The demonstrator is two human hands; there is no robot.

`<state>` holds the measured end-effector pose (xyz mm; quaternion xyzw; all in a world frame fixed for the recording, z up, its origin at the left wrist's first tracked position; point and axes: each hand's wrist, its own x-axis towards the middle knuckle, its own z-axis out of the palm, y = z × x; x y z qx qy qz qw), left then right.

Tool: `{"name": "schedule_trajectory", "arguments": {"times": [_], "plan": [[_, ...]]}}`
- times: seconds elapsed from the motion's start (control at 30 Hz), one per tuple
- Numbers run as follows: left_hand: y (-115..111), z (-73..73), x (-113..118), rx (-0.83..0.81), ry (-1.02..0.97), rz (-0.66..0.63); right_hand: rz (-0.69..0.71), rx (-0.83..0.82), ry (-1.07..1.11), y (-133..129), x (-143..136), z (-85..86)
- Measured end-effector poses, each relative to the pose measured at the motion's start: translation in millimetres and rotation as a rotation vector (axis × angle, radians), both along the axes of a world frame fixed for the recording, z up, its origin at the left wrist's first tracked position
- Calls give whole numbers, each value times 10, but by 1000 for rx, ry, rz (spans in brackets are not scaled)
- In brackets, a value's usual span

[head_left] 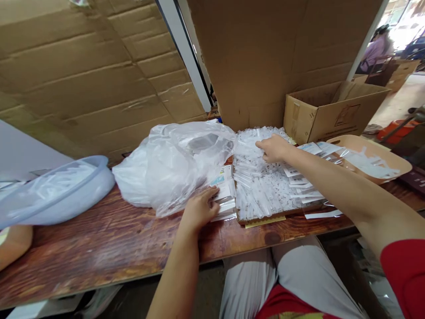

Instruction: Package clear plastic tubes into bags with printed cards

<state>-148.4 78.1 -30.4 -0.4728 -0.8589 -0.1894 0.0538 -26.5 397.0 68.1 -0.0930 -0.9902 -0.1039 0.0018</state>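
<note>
shows right hand, grip unclear, at tubes, long axes in front slanting near-to-far; left hand, half-curled, at packets.

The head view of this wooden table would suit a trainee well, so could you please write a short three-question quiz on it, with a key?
1. True or false: the left hand is over the wide spread of small, clear plastic pieces.
2. What stands behind the shallow, peach-coloured plastic basin?
A) a grey metal sink
B) an open brown cardboard box
C) a green glass bottle
3. Which bulky thing on the brown wooden table lies between the round, pale blue plastic basin and the spread of pieces?

Key
1. False; the right hand is.
2. B
3. The crumpled, translucent white plastic bag.
</note>
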Motion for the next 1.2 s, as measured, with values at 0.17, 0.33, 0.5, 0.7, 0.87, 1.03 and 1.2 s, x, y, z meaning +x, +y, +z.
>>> {"name": "schedule_trajectory", "arguments": {"times": [0.17, 0.33, 0.5, 0.7, 0.87, 1.03, 1.2], "plan": [[13, -57, -53, 110, 6, -31, 29, -24, 182, -671, 401, -27], [52, -89, -41, 209, 82, 14, 55, -177, 223, -1130, 589, -424], [91, -106, -34, 296, 138, 115, 1, -166, 258, -1081, 567, -655], [117, -80, -8, 478, -44, 179, 20, -177, 351, -941, 531, -698], [188, -17, 80, 727, -387, 217, 222, -106, 662, -845, 553, -436], [270, 46, 165, 920, -811, 232, 648, 28, 1036, -1044, 634, -161], [297, 68, 232, 978, -884, 178, 1001, 59, 862, -1302, 552, -353]]}}
